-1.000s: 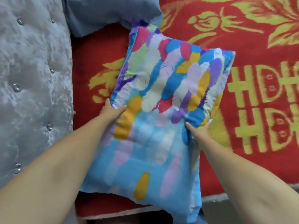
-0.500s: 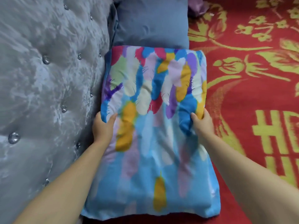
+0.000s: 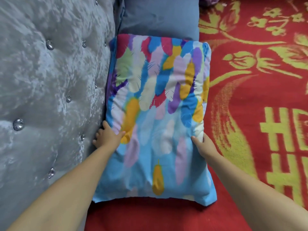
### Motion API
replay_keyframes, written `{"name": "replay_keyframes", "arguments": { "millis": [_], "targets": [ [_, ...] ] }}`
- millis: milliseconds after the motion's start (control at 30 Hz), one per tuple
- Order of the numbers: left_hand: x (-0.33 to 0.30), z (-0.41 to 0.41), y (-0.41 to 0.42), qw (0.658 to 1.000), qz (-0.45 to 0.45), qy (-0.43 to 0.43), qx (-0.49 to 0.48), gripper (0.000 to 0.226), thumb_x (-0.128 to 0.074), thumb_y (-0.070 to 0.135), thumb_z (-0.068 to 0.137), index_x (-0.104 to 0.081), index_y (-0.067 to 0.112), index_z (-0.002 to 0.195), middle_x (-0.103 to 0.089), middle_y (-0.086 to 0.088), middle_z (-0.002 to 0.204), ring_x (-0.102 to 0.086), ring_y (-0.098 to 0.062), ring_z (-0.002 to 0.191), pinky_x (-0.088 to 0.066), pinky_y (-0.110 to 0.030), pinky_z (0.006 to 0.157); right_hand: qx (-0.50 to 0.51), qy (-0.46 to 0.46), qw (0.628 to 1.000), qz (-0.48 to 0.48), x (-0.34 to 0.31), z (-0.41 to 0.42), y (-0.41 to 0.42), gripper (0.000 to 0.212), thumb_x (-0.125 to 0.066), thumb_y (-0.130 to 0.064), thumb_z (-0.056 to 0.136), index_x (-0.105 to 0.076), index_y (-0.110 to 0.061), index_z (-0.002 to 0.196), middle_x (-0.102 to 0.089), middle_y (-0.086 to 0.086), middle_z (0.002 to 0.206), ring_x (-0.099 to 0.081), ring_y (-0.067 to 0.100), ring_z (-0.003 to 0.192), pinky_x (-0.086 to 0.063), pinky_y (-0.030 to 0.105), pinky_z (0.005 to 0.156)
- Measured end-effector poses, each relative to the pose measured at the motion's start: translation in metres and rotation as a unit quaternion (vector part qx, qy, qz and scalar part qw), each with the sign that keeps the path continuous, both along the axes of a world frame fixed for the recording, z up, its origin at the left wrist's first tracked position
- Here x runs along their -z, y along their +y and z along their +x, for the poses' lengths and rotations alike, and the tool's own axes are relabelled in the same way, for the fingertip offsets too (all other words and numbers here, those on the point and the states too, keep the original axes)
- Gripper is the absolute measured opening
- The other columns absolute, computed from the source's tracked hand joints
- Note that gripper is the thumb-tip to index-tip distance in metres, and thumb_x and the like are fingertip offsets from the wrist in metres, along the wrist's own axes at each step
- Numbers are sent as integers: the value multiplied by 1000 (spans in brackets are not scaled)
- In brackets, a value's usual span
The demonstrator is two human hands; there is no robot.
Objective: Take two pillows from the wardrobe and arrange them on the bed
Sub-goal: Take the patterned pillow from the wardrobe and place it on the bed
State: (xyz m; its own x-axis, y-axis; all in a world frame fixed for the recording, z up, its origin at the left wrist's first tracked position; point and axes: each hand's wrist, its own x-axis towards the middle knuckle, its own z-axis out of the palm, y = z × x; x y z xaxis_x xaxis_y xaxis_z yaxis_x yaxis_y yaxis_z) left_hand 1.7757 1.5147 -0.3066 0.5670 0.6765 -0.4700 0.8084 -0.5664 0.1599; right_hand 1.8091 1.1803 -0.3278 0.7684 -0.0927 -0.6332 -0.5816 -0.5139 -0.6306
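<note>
Now the feather-print pillow [image 3: 160, 114] lies flat on the red and yellow bed cover [image 3: 250, 100], its left long edge pressed against the grey tufted headboard [image 3: 50, 80] and its far end touching the grey-blue pillow [image 3: 160, 15] above it. The left hand [image 3: 106, 137] sits at the pillow's left edge, wedged between pillow and headboard, thumb on top of the fabric and fingers curled round the side, pinching it. The right hand [image 3: 203, 145] is at the right edge about level with the left, thumb lying on the print and fingers tucked out of sight beneath, so it grips the pillow too. Compared with half a second ago, the pillow sits in much the same place along the headboard, while both hands have slid a little nearer its lower half; a second ago it was tilted and well clear of the headboard.
</note>
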Motion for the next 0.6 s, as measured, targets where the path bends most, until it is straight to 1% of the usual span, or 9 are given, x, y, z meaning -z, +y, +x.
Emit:
{"name": "replay_keyframes", "arguments": {
  "millis": [100, 133, 233, 300, 367, 433, 500, 600],
  "targets": [
    [8, -15, -14, 1000, 17, 13, -15, 92, -65, 52, 80, -17, 13, 147, -37, -21, 145, -36, -35, 134, -31, -51, 104, -10, 6, 995, -96, 2, -6, -1, 48, -56, -37, 91, -51, -13, 132, -61, 13, 130, -55, 34, 120, -42, 38, 96],
    [11, -20, -18, 999, 16, 17, -25, 91, -65, 52, 81, -16, 14, 148, -36, -20, 146, -35, -35, 134, -31, -51, 105, -19, 12, 994, -105, 2, -9, -2, 50, -54, -38, 91, -47, -14, 135, -59, 13, 132, -54, 35, 121, -42, 37, 95],
    [12, -19, -15, 998, -11, 29, -48, 90, -65, 47, 82, -15, 13, 149, -29, -22, 150, -30, -37, 137, -28, -51, 108, -70, 57, 993, -82, -2, -6, -7, 60, -53, -34, 93, -32, -17, 147, -53, 12, 140, -51, 34, 126, -39, 33, 96],
    [3, -10, -9, 999, -17, 33, -33, 87, -67, 43, 82, -19, 12, 148, -29, -24, 148, -29, -38, 137, -29, -49, 109, -128, 90, 981, -115, -10, 5, -7, 63, -53, -33, 93, -29, -12, 147, -52, 16, 139, -52, 35, 124, -40, 34, 96],
    [-15, 1, -9, 1000, -8, 7, 12, 76, -64, 37, 84, -25, 13, 145, -33, -25, 144, -32, -39, 134, -31, -48, 108, -186, 93, 962, -176, -29, 14, 0, 60, -51, -37, 93, -33, -8, 143, -50, 23, 137, -52, 37, 122, -42, 37, 96],
    [-45, 14, -18, 997, -10, -32, 68, 66, -60, 32, 86, -30, 14, 142, -37, -25, 138, -35, -40, 129, -34, -48, 106, -228, 55, 951, -200, -59, 22, 14, 58, -49, -38, 94, -33, -11, 143, -45, 24, 139, -47, 39, 126, -41, 41, 100],
    [-79, 28, -33, 991, -18, -54, 122, 65, -59, 33, 88, -29, 16, 143, -37, -22, 139, -36, -39, 129, -37, -48, 105, -270, -3, 942, -201, -96, 29, 30, 55, -47, -36, 96, -34, -12, 144, -42, 21, 142, -44, 37, 129, -42, 43, 102],
    [-138, 47, -59, 977, -8, -104, 188, 59, -54, 36, 91, -34, 16, 141, -40, -17, 141, -41, -35, 128, -40, -48, 102, -318, -108, 914, -226, -159, 41, 48, 45, -45, -31, 97, -41, -12, 138, -44, 15, 138, -45, 35, 125, -42, 43, 96]
  ]
}}
